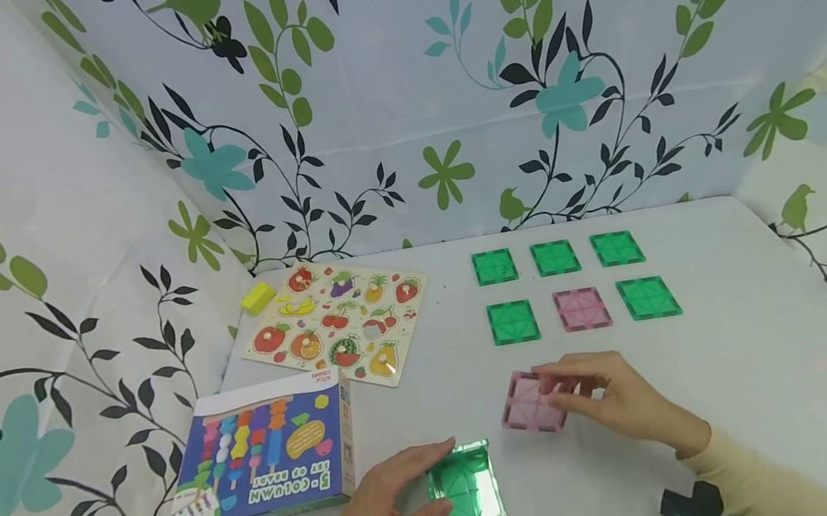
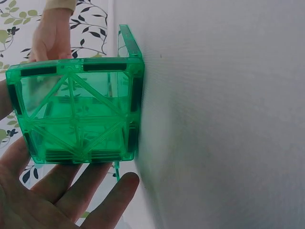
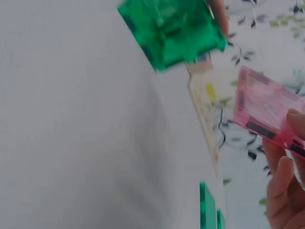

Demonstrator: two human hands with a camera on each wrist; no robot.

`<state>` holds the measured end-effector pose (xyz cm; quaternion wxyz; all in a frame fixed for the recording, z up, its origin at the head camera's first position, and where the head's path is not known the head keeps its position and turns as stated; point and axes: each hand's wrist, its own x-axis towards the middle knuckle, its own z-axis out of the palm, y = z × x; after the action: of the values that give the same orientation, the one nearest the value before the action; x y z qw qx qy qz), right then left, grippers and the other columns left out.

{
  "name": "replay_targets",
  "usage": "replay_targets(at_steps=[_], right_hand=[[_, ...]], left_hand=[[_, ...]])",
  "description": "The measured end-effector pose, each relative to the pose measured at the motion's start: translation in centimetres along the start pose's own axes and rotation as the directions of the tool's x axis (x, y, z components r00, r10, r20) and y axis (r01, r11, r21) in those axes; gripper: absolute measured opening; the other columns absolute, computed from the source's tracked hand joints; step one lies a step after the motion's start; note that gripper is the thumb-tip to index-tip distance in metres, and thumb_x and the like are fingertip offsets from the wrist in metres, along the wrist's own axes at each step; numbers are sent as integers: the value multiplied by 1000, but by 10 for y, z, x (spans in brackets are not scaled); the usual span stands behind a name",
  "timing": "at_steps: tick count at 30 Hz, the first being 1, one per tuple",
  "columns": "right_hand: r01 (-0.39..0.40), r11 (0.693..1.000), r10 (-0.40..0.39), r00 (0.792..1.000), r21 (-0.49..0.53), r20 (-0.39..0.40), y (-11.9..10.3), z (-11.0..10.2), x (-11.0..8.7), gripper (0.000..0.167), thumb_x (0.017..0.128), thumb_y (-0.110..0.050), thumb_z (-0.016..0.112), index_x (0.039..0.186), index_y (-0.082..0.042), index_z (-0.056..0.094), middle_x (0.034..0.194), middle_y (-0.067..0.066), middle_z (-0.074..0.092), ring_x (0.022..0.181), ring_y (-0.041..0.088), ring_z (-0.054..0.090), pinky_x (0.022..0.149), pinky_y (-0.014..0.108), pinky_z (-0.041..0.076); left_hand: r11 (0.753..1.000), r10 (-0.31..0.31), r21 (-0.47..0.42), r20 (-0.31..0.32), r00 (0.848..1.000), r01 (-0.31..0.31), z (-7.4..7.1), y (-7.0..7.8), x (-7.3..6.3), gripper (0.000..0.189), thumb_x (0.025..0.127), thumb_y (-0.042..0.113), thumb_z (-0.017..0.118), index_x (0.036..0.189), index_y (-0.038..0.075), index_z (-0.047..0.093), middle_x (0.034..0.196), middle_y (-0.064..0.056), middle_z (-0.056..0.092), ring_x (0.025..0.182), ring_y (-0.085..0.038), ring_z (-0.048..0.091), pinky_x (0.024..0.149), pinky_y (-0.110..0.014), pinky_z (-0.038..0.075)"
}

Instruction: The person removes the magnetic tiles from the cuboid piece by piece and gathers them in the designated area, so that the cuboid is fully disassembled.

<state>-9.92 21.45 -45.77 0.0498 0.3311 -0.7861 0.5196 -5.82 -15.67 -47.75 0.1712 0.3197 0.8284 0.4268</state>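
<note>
In the head view a box of green magnetic tiles (image 1: 469,485) stands on the table near the front. My left hand (image 1: 388,501) holds it at the left, thumb and fingers set about its sides. Closer in the left wrist view, the green box (image 2: 76,112) shows a see-through square face with dark magnet strips. My right hand (image 1: 617,396) pinches a pink magnetic tile (image 1: 531,404) by its right edge, tilted, to the right of and beyond the box. The right wrist view shows this pink tile (image 3: 267,105) apart from the green box (image 3: 174,33).
Behind, two rows of loose tiles lie flat: several green tiles (image 1: 495,267) and one pink tile (image 1: 582,309). To the left are a fruit puzzle board (image 1: 357,297), a yellow block (image 1: 258,298) and a blue bead-set carton (image 1: 275,446). Leaf-patterned cloth (image 1: 384,111) hangs around the table.
</note>
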Motion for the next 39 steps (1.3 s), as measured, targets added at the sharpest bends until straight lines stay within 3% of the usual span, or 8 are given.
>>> replay_targets(at_steps=[5,12,17,25,31,34,37,39], right_hand=[[-182,983,182,978,-4,99,29,-21,10,37,94,-4,71,131,-4,68,98,8,74,72,14,65,52,23,50],[-347,937,344,908,-30,239,60,-20,15,37,96,-15,72,132,-6,68,104,11,74,74,12,64,53,21,50],[-318,933,351,910,-169,222,66,-15,17,36,94,-16,74,128,-7,71,109,6,74,81,5,55,67,20,51],[-216,899,291,945,-382,150,57,-4,22,32,92,-12,75,123,-6,73,94,-1,63,73,1,45,61,18,43],[-211,866,310,938,-454,156,52,2,22,35,95,-15,72,128,-5,71,102,2,59,71,-2,45,59,17,42],[-224,841,340,927,-493,159,53,4,20,48,92,-34,76,133,-9,69,103,-2,56,69,-3,43,57,17,40],[-236,815,371,914,-530,165,52,6,19,70,80,-51,84,136,-13,66,106,-3,53,70,-1,42,57,17,39],[-230,802,378,910,-551,170,51,7,18,80,72,-55,89,137,-14,66,109,-2,52,69,0,42,57,17,38]], left_hand=[[1000,12,-8,-4,1000,-12,1,-1,-1,56,102,34,62,155,28,44,155,3,53,144,-16,50,116,-37,46],[999,51,-14,-10,999,-52,3,-2,-1,56,102,31,63,155,26,45,155,3,54,143,-15,51,116,-35,46],[999,27,-27,1,1000,-27,3,-2,-1,56,103,33,62,156,28,44,155,4,53,144,-15,50,117,-35,46],[1000,-7,-23,7,1000,7,2,-2,-1,57,103,37,61,156,30,43,155,7,53,144,-16,50,117,-37,46],[1000,1,-19,-1,1000,-1,1,-1,-1,56,103,36,62,156,29,44,155,6,53,144,-16,50,117,-37,46],[1000,19,-14,-9,1000,-20,2,-1,-1,56,102,34,62,155,28,45,155,5,54,143,-16,51,116,-36,46],[999,34,-7,-16,999,-34,2,-1,-1,56,102,33,63,155,27,45,154,4,54,143,-15,51,116,-35,47],[999,34,-3,-20,999,-34,2,-2,-1,56,102,33,63,155,27,45,154,4,54,143,-16,51,115,-36,47]])
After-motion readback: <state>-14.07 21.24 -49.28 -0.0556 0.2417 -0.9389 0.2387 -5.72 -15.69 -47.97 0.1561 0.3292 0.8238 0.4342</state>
